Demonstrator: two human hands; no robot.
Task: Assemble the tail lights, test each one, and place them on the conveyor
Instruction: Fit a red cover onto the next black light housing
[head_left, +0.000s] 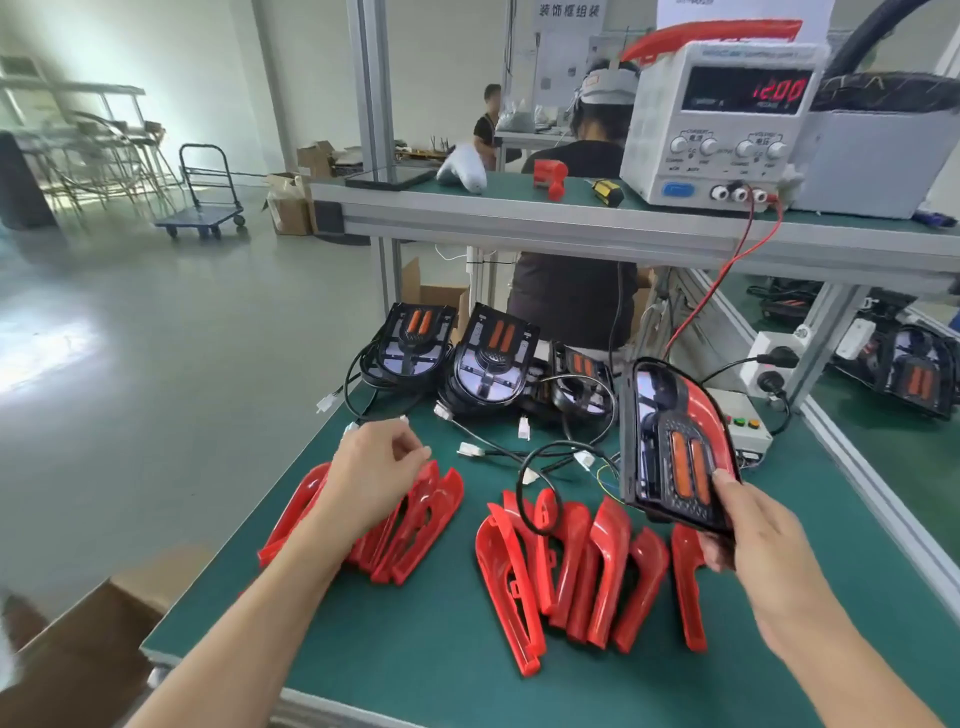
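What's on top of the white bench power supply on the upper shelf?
A long red curved plastic lens strip lies across the top of the white bench power supply. Behind it stands a white paper sheet. The top's rear edge is hidden from this angle.

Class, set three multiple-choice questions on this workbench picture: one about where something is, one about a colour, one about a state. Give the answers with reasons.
1. Where does the power supply stand?
A. on the upper shelf
B. on the floor
C. on the trolley

2. What colour are the loose covers lying on the green table?
A. blue
B. red
C. white

3. What is the right hand doing?
A. resting flat on the table
B. holding a tail light
C. turning a knob

Answers:
1 A, it sits on the upper shelf above the table.
2 B, both piles are bright red.
3 B, thumb and fingers grip the lower end of the tail light, lifted off the table; the left hand holds no lamp.
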